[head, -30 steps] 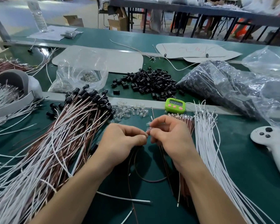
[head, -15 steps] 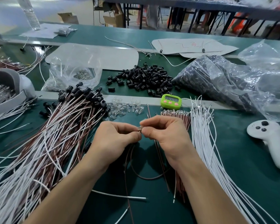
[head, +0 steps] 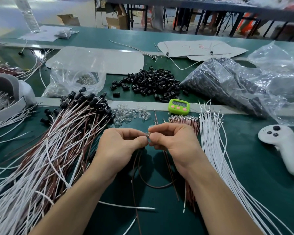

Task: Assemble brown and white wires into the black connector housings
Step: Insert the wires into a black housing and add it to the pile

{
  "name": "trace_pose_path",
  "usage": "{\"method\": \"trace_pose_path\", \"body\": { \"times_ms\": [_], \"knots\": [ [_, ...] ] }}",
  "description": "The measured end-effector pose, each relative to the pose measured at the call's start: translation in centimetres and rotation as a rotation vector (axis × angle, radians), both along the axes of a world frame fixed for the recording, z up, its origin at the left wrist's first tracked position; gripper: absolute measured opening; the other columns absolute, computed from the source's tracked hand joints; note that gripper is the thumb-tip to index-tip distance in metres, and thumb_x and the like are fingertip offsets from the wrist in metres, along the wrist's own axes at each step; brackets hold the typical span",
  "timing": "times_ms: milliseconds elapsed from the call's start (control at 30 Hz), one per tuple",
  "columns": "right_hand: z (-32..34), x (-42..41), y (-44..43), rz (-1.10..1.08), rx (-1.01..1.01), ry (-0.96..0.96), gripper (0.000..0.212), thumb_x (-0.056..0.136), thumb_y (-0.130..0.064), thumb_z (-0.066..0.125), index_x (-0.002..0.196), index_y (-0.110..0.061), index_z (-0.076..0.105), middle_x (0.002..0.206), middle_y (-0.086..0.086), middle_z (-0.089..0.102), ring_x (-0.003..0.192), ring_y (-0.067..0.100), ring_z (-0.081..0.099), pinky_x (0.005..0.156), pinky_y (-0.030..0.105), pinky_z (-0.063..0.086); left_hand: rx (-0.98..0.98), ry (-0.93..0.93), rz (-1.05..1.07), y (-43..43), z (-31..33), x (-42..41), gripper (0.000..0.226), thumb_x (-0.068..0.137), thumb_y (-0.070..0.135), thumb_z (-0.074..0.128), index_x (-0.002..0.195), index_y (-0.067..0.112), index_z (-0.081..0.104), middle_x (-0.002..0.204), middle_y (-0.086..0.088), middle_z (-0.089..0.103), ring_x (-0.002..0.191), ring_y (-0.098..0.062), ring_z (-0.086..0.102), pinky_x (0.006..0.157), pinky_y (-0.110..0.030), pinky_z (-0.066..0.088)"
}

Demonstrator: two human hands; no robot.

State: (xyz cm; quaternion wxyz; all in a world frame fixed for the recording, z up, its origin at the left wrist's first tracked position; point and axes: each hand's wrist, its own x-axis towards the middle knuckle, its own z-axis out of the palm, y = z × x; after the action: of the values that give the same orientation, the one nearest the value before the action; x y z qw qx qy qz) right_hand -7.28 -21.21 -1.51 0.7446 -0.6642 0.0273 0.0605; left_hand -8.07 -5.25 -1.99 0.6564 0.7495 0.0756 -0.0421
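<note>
Both hands meet over the middle of the green worktop [head: 248, 175]. The left hand [head: 120, 148] and right hand [head: 175, 143] have their fingers [head: 161, 129] curled in, and thumb and forefinger tips of each pinch a tiny clear part [head: 147, 134] held between them, just above the surface. A brown wire [head: 139, 168] hangs from under the left hand and loops on the worktop below the wrists; I cannot tell whether it is joined to the clear part.

The loose black housings [head: 151, 83] lie in a heap on the far strip of the worktop, well beyond the hands. To the left sprawls a big bundle [head: 58, 141] of brown and white wires already tipped with black housings. Just past the hands sits a scatter of clear bulbs [head: 131, 113]. Right of the right hand lies a sheaf of brown wires [head: 185, 120] with metal ends, and beside it a long fan of white wires [head: 215, 150].

A green timer [head: 178, 106] sits on the rail between the two strips. A white controller [head: 285, 146] lies at the far right, and a plastic bag [head: 227, 85] of dark parts slumps behind it.
</note>
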Motion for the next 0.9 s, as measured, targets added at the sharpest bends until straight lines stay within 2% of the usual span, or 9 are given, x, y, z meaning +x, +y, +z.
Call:
{"method": "trace_pose_path", "body": {
  "times_ms": [133,200,367,467,600,667,767,900],
  "knots": [
    [-0.2,-0.1,0.1,-0.030,0.092,0.036,0.021,0.088,0.009,0.071,0.083,-0.010,0.076,0.075,0.013,0.076,0.059,0.016,0.070,0.053,0.020,0.053,-0.013,-0.011,-0.001,0.1,0.0,0.1,0.016,0.080,0.009,0.083,0.078,0.025,0.081,0.076,-0.003,0.079,0.071,-0.011,0.072,0.070,-0.019,0.056],
    [-0.3,0.0,0.1,-0.024,0.075,0.019,0.020,0.089,0.009,0.070,0.084,-0.010,0.075,0.076,0.014,0.076,0.060,0.017,0.070,0.053,0.021,0.053,-0.015,-0.017,0.012,0.1,0.0,0.1,0.016,0.080,0.007,0.082,0.077,0.023,0.081,0.075,-0.003,0.078,0.069,-0.009,0.071,0.068,-0.016,0.055],
    [-0.7,-0.1,0.3,-0.019,-0.206,-0.161,0.023,0.082,0.006,0.074,0.080,-0.017,0.074,0.072,0.006,0.076,0.063,0.014,0.072,0.059,0.020,0.054,-0.051,-0.004,0.018,0.0,0.0,0.0,0.016,0.082,0.004,0.080,0.074,0.018,0.080,0.073,-0.005,0.078,0.064,-0.010,0.072,0.061,-0.014,0.053],
    [-0.9,-0.2,0.2,0.006,-0.327,-0.190,0.022,0.080,0.003,0.076,0.081,-0.019,0.076,0.073,0.000,0.077,0.063,0.008,0.071,0.061,0.018,0.053,0.006,-0.012,0.022,-0.2,-0.1,0.0,0.021,0.082,0.007,0.081,0.075,0.026,0.079,0.069,-0.005,0.077,0.060,-0.009,0.068,0.061,-0.020,0.053],
    [-1.1,0.1,0.1,-0.017,-0.461,-0.132,0.012,0.081,-0.012,0.084,0.079,-0.023,0.079,0.072,-0.006,0.076,0.065,0.005,0.069,0.064,0.022,0.054,0.055,-0.060,0.066,-0.4,-0.3,0.0,0.025,0.081,0.009,0.083,0.074,0.033,0.078,0.070,-0.001,0.077,0.063,-0.011,0.069,0.072,-0.032,0.055],
    [-1.0,0.1,0.1,0.019,-0.424,-0.080,0.009,0.082,-0.016,0.084,0.078,-0.022,0.079,0.069,-0.006,0.074,0.060,0.005,0.063,0.061,0.024,0.051,0.059,-0.107,0.115,-0.4,-0.4,0.0,0.027,0.079,0.009,0.083,0.075,0.035,0.079,0.071,0.003,0.077,0.066,-0.010,0.071,0.075,-0.032,0.058],
    [-0.9,0.0,0.7,0.037,-0.263,-0.033,0.016,0.086,-0.008,0.079,0.075,-0.019,0.074,0.061,-0.006,0.067,0.054,0.005,0.054,0.056,0.022,0.042,-0.025,-0.140,0.138,-0.6,-0.2,-0.1,0.025,0.080,0.005,0.082,0.077,0.030,0.081,0.076,0.000,0.078,0.073,-0.013,0.072,0.082,-0.034,0.059],
    [-0.9,-0.3,1.5,0.044,-0.109,-0.025,0.021,0.089,0.000,0.074,0.079,-0.017,0.066,0.059,-0.004,0.064,0.051,0.011,0.053,0.049,0.019,0.043,-0.155,-0.151,0.175,-1.0,0.0,-0.3,0.027,0.083,0.000,0.077,0.074,0.025,0.081,0.081,-0.007,0.079,0.077,-0.018,0.072,0.082,-0.032,0.059]
  ]
}}
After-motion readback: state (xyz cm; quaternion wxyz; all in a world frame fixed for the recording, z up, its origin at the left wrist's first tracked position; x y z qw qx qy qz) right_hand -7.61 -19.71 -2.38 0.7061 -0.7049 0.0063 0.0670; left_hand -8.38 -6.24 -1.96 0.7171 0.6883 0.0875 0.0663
